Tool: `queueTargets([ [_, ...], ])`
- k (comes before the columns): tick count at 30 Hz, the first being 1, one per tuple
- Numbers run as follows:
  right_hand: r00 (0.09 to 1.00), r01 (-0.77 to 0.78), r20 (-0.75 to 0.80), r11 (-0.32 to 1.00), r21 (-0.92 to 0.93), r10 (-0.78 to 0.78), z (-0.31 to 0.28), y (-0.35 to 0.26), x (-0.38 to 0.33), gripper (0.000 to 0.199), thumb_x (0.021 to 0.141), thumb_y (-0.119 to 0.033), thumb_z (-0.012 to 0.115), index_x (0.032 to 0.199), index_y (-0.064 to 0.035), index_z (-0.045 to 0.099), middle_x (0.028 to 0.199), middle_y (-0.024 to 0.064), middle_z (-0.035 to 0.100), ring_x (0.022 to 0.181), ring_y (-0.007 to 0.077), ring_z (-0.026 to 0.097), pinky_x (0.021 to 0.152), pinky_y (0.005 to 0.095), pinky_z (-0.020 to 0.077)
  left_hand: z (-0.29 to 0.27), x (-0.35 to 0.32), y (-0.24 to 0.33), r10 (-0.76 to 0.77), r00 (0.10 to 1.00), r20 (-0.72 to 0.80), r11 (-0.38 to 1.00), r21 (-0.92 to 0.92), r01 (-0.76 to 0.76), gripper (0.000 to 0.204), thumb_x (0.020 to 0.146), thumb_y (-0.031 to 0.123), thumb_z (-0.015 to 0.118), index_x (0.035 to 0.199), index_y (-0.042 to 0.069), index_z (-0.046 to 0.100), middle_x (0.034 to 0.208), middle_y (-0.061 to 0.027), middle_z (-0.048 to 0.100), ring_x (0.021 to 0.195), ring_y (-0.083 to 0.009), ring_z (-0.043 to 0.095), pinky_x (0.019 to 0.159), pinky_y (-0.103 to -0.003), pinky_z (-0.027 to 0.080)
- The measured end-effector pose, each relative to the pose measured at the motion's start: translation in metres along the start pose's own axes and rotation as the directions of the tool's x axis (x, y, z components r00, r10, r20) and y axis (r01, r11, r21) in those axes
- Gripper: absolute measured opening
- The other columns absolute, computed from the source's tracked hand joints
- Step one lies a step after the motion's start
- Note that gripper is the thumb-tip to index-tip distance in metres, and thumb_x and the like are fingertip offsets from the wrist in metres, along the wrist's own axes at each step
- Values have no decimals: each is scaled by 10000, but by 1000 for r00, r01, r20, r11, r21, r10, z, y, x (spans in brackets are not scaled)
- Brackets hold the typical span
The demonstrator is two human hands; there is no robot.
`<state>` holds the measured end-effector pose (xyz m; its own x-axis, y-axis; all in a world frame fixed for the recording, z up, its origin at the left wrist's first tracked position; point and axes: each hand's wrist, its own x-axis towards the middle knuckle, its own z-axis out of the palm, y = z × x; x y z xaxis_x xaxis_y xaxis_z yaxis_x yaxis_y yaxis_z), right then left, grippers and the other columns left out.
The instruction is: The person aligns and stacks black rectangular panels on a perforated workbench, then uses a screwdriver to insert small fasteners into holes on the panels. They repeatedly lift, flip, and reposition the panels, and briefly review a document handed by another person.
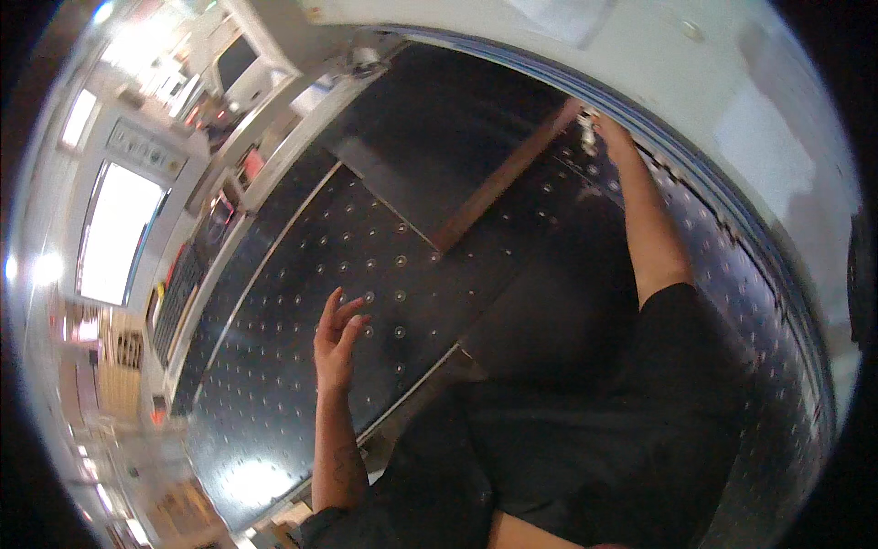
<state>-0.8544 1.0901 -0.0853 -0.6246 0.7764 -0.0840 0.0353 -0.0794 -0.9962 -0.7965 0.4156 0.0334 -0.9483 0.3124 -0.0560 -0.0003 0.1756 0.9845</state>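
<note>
A large dark panel (439, 137) lies on the black table (311, 329), which is dotted with small round studs. Along the panel's right side runs a reddish-brown strip (512, 178); whether it is the panel's edge or a separate piece I cannot tell. My right arm stretches far forward, and my right hand (611, 133) is at the strip's far end, beside a small silvery metal part (587, 133). Its fingers are too small and partly hidden to read. My left hand (338, 343) hovers over the studded surface, fingers apart, holding nothing.
A pale machine body with a blue-grey rail (677, 146) curves along the far and right sides. At the left stand a bright screen (122, 233) in a grey housing and a dark keyboard (178, 297). Thin seams (274, 256) divide the table.
</note>
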Motion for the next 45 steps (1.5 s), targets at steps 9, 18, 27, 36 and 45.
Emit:
queueTargets([
  [9, 998, 57, -31, 998, -32, -58, 20, 9, 108, 636, 1047, -493, 581, 1531, -85, 523, 1491, 124, 562, 1334, 255, 532, 1116, 433, 428, 21, -2, -16, -149, 989, -5, 988, -28, 149, 733, 1008, 233, 724, 1634, 96, 368, 1579, -182, 505, 1410, -268, 535, 1164, -402, 426],
  [18, 989, -24, 145, 998, -55, 32, -1, 1, 36, 639, 1051, -502, 591, 1542, -100, 517, 1538, 98, 539, 1406, 249, 510, 1143, 440, 419, 82, 58, -57, -33, 999, 38, 998, -47, 35, 884, 1020, 254, 717, 1661, -23, 175, 1647, -225, 382, 1495, -296, 422, 1222, -388, 343],
  [27, 936, 34, 351, 994, -104, 5, -22, -32, -171, 591, 1068, -523, 537, 1480, -103, 586, 1503, 94, 570, 1388, 252, 532, 1127, 449, 433, 54, 18, -53, -129, 957, -261, 976, -207, 76, 819, 1058, 314, 661, 1654, -23, 211, 1509, -186, 517, 1348, -240, 512, 1152, -351, 385],
  [36, 828, -10, 548, 979, -203, 122, 54, -38, -326, 458, 1061, -386, 590, 1405, -87, 639, 1392, 84, 628, 1284, 214, 570, 1075, 399, 460, -99, -58, -97, -180, 751, -636, 983, -82, 166, 711, 1063, 409, 587, 1581, -42, 403, 1538, -204, 514, 1411, -284, 479, 1200, -368, 321],
  [45, 568, 36, 822, 997, -75, 41, 215, -17, -469, 454, 1047, -237, 669, 1436, -15, 596, 1383, 102, 650, 1285, 202, 598, 1084, 335, 459, -223, -126, -127, -53, 477, -877, 999, -51, 17, 905, 1058, 310, 649, 1653, -64, 80, 1686, -279, 241, 1528, -337, 327, 1256, -393, 248],
])
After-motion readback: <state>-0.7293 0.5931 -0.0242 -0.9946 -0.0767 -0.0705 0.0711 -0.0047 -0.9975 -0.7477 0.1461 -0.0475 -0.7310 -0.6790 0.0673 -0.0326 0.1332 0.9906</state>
